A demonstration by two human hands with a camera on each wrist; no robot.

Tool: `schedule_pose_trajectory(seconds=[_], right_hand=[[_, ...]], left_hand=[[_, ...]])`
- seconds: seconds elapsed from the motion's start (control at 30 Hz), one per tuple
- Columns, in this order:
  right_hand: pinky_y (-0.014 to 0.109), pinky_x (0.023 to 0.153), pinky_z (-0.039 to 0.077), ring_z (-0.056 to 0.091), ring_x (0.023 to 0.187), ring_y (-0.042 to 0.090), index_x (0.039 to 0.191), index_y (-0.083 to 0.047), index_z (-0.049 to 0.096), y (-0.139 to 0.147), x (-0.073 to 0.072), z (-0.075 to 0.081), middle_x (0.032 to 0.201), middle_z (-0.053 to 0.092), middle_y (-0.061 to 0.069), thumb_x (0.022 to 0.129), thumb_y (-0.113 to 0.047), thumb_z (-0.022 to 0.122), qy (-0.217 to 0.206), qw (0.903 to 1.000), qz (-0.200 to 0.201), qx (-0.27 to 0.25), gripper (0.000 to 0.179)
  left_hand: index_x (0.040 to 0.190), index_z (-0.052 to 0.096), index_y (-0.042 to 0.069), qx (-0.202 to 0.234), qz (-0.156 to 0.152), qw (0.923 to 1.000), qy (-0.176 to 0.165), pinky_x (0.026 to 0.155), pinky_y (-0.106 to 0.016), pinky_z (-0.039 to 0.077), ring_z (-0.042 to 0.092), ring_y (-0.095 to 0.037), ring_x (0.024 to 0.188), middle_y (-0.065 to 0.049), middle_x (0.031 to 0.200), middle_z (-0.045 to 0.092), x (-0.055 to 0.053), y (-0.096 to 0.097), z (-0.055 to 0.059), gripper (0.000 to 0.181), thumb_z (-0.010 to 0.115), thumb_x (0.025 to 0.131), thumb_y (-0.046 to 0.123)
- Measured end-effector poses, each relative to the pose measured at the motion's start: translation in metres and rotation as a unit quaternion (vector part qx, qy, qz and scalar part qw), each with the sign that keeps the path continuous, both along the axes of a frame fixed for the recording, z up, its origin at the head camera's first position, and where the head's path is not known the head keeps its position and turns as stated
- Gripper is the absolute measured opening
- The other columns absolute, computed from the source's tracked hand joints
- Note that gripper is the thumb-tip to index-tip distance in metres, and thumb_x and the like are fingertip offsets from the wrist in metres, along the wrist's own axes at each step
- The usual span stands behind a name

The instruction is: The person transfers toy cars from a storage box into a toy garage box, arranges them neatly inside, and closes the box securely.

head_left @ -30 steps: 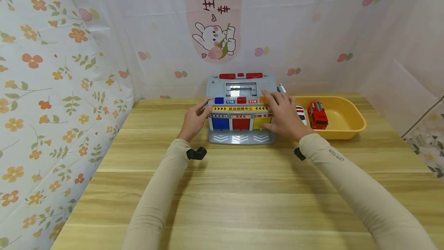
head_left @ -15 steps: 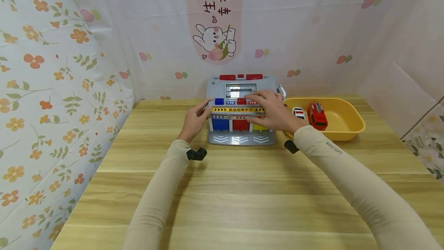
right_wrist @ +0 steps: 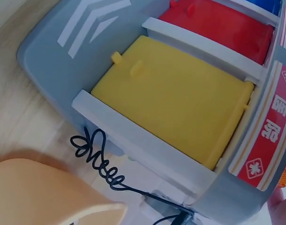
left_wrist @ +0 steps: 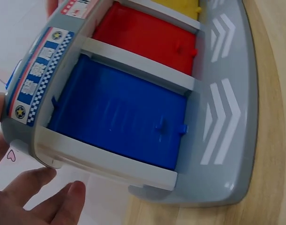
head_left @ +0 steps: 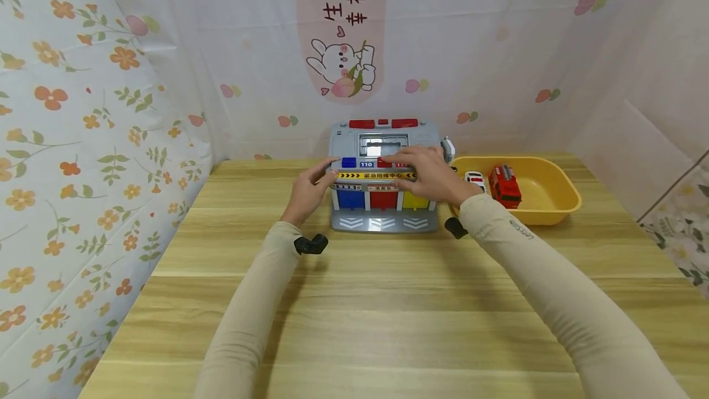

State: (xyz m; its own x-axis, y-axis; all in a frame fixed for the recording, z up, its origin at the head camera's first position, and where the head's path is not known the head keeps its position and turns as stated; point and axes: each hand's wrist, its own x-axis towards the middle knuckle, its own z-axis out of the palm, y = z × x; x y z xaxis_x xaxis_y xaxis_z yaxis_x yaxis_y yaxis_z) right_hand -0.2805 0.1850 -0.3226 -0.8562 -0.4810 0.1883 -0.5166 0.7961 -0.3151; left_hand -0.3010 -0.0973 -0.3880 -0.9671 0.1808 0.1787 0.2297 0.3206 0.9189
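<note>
**Grey plastic toy garage (head_left: 382, 175) closed up, right hand (head_left: 432, 174) at its top controls**

The garage stands upright on the pale wood-grain worktop (head_left: 343, 306), ahead of the person and close to the patterned cloth backdrop (head_left: 244, 66). In the wrist views its flat blue plastic door (left_wrist: 119, 112), flat red plastic door (left_wrist: 147, 44) and flat yellow plastic door (right_wrist: 173, 98) are all down, each filling its bay.

The right hand reaches over the front edge. Its grip is spread, with fingertips at the small red raised button (head_left: 382, 164) and the thumb lower, by the front signs; it is closed round nothing. Whether the button is pressed cannot be told. The left hand (head_left: 306, 194) is at the garage's upper left corner, its grip loose and parted, fingers seeming to touch the edge without taking hold. The small blue raised button (head_left: 349, 162) has no finger on it.

As a judgement, handling of the buttons is under way, with no door raised. The white toy car (head_left: 474, 181) and red toy fire engine (head_left: 504, 186) both sit in the rounded yellow plastic tray (head_left: 548, 217), just right of the garage, untouched. How much remains cannot be told.
</note>
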Motion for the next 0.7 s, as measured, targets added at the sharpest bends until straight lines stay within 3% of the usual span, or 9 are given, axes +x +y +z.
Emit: schedule_pose_trajectory(seconds=[0.17, 0.37, 0.53, 0.7], right_hand=[[0.052, 0.102, 0.03, 0.051, 0.133, 0.034, 0.141, -0.023, 0.06, -0.002, -0.001, 0.005, 0.141, 0.062, 0.009, 0.088, -0.033, 0.077, -0.018, 0.9998, -0.001, -0.011, 0.056], [0.047, 0.095, 0.03, 0.056, 0.125, 0.03, 0.138, -0.022, 0.063, -0.002, -0.004, 0.008, 0.136, 0.067, 0.007, 0.087, -0.028, 0.079, -0.025, 0.9995, 0.002, -0.019, 0.054], [0.052, 0.104, 0.03, 0.05, 0.132, 0.033, 0.14, -0.021, 0.061, -0.002, -0.005, 0.008, 0.14, 0.062, 0.011, 0.089, -0.026, 0.076, -0.038, 0.9991, 0.006, -0.016, 0.054], [0.053, 0.106, 0.03, 0.047, 0.132, 0.035, 0.142, -0.02, 0.059, -0.004, -0.004, 0.008, 0.139, 0.059, 0.013, 0.09, -0.026, 0.075, -0.042, 0.999, 0.009, -0.01, 0.054]], left_hand=[[0.142, 0.056, 0.024, 0.019, -0.04, 0.999, -0.009, 0.118, -0.049, 0.04, 0.047, -0.029, 0.143, -0.006, 0.156, 0.047, -0.002, -0.001, 0.004, 0.039, 0.053, 0.104, 0.031], [0.147, 0.05, 0.017, 0.036, -0.075, 0.9957, -0.042, 0.123, -0.051, 0.031, 0.029, -0.035, 0.153, -0.007, 0.163, 0.034, -0.005, 0.001, 0.012, 0.041, 0.049, 0.106, 0.021], [0.148, 0.048, 0.016, 0.058, -0.091, 0.9917, -0.07, 0.122, -0.05, 0.034, 0.037, -0.033, 0.15, -0.009, 0.16, 0.038, -0.005, 0.001, 0.015, 0.041, 0.047, 0.107, 0.019], [0.148, 0.048, 0.015, 0.066, -0.1, 0.9901, -0.073, 0.121, -0.048, 0.037, 0.041, -0.03, 0.148, -0.009, 0.159, 0.038, -0.005, -0.002, 0.015, 0.042, 0.048, 0.107, 0.018]])
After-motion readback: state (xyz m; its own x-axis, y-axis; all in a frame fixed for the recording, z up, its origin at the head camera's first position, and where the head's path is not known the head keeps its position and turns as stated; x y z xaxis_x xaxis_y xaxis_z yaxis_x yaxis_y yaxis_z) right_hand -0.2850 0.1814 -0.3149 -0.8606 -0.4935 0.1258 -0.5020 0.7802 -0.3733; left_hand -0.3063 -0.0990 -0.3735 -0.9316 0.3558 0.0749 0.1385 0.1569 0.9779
